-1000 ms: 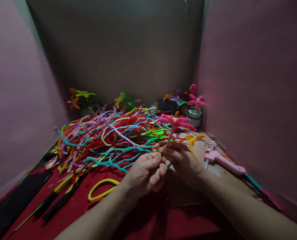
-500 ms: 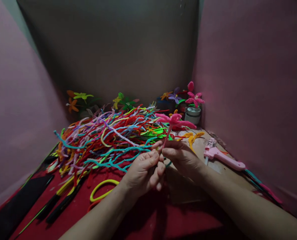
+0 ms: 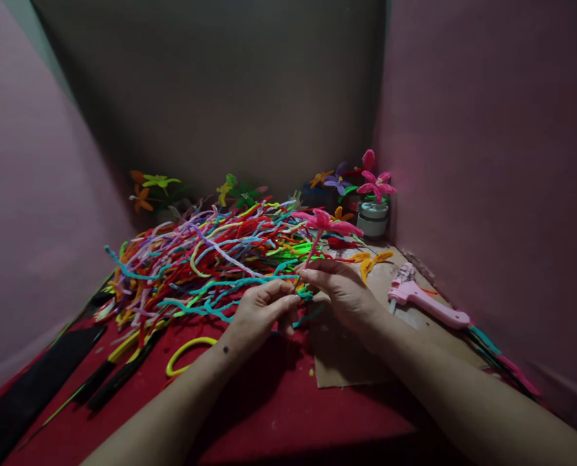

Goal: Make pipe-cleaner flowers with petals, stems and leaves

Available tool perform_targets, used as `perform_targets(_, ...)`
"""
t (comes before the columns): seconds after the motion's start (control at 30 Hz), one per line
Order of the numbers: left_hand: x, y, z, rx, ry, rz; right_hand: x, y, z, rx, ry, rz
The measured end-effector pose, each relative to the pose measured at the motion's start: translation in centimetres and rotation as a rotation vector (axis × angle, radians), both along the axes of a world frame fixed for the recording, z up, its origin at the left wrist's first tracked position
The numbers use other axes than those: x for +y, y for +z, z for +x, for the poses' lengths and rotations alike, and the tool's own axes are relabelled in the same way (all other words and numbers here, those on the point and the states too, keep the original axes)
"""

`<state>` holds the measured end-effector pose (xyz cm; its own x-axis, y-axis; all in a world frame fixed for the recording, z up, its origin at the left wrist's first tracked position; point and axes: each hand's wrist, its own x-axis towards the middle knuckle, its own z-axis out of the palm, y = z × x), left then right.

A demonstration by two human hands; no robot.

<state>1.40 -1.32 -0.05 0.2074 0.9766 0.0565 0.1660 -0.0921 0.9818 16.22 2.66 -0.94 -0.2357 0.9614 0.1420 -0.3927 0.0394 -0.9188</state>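
Observation:
My right hand (image 3: 341, 288) pinches the stem of a pink pipe-cleaner flower (image 3: 323, 221), whose fuzzy petals spread above the fingers. The stem leans, its lower end down and to the left. Just left of it, my left hand (image 3: 264, 307) is closed in a pinch at the thin dark tail of the stem; the exact contact is small and partly hidden. Behind both hands lies a big heap of mixed pipe cleaners (image 3: 220, 252), with turquoise ones closest to my fingers.
To the right, a pink glue gun (image 3: 427, 301) rests on a cardboard sheet (image 3: 347, 353). Yellow-handled scissors (image 3: 189, 353) and black-and-yellow pliers (image 3: 116, 369) lie left on the red cloth (image 3: 269, 414). Finished flowers stand at the back, one pink (image 3: 376, 186) in a white pot (image 3: 372, 220).
The flower and both hands have shifted slightly left. My left hand has moved down and away from the right, so a thin gap shows between them.

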Motion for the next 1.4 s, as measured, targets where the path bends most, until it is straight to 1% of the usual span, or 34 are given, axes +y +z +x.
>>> perform_targets(0.1,0.3,-0.3,-0.3,-0.017,0.034,0.04,0.3,1.1,0.4,-0.017,-0.065,0.059)
perform_targets(0.2,0.8,-0.9,-0.5,-0.022,0.133,0.066,1.2,2.4,1.3,0.089,-0.148,0.092)
perform_targets(0.27,1.0,-1.3,-0.6,0.058,0.2,0.099,1.8,3.2,2.0,0.128,-0.161,0.108)
perform_targets(0.33,1.1,-1.5,-0.5,0.174,0.238,0.173,2.3,3.5,2.5,0.132,-0.159,0.116)
perform_targets(0.43,0.9,-1.6,-0.3,0.275,0.253,0.296,2.6,3.1,2.9,0.127,-0.189,0.089)
perform_targets(0.5,0.8,-1.3,-0.1,0.269,0.258,0.3,2.8,2.3,3.1,0.118,-0.244,0.064)
perform_targets(0.53,0.8,-1.1,-0.1,0.26,0.25,0.261,2.9,1.9,3.2,0.113,-0.265,0.059)
perform_targets(0.6,1.1,-0.7,0.2,0.281,0.195,0.128,3.0,1.4,3.5,0.092,-0.283,0.091)
perform_targets(0.67,2.0,-0.3,0.6,0.408,0.122,0.056,3.0,1.2,3.7,0.061,-0.289,0.16)
perform_targets(0.7,2.5,-0.2,1.0,0.506,0.118,0.088,2.9,1.3,3.8,0.045,-0.291,0.194)
perform_targets(0.73,3.1,-0.2,1.4,0.623,0.104,0.181,2.9,1.4,3.9,0.031,-0.297,0.217)
perform_targets(0.77,3.8,-0.2,1.9,0.664,0.098,0.218,2.8,1.5,3.9,0.021,-0.306,0.229)
perform_targets(0.87,5.4,-0.8,3.2,0.716,0.12,0.239,2.6,1.8,4.0,0.009,-0.331,0.218)
perform_targets(0.93,6.1,-1.0,3.8,0.715,0.138,0.232,2.7,1.7,4.0,0.015,-0.335,0.198)
perform_targets(1.03,6.4,-0.8,3.7,0.656,0.124,0.21,3.1,1.4,4.2,0.055,-0.322,0.174)
perform_targets(1.13,6.3,0.1,2.9,0.563,0.08,0.15,3.4,1.2,4.3,0.116,-0.307,0.189)
perform_targets(1.17,6.2,0.4,2.6,0.485,0.064,0.093,3.5,1.1,4.4,0.129,-0.3,0.19)
perform_targets(1.2,6.1,0.6,2.3,0.347,0.055,0.017,3.5,1.1,4.4,0.134,-0.293,0.183)
perform_targets(1.27,6.0,0.8,1.9,-0.013,0.067,-0.125,3.5,1.2,4.4,0.138,-0.282,0.164)
perform_targets(1.3,6.0,0.8,1.7,-0.178,0.083,-0.167,3.5,1.3,4.4,0.14,-0.276,0.154)
perform_targets(1.33,5.9,0.8,1.6,-0.297,0.105,-0.179,3.4,1.3,4.3,0.14,-0.272,0.143)
perform_targets(1.37,5.9,0.7,1.5,-0.353,0.128,-0.158,3.4,1.2,4.3,0.139,-0.267,0.132)
perform_targets(1.4,5.8,0.6,1.5,-0.368,0.143,-0.127,3.4,1.1,4.2,0.136,-0.257,0.122)
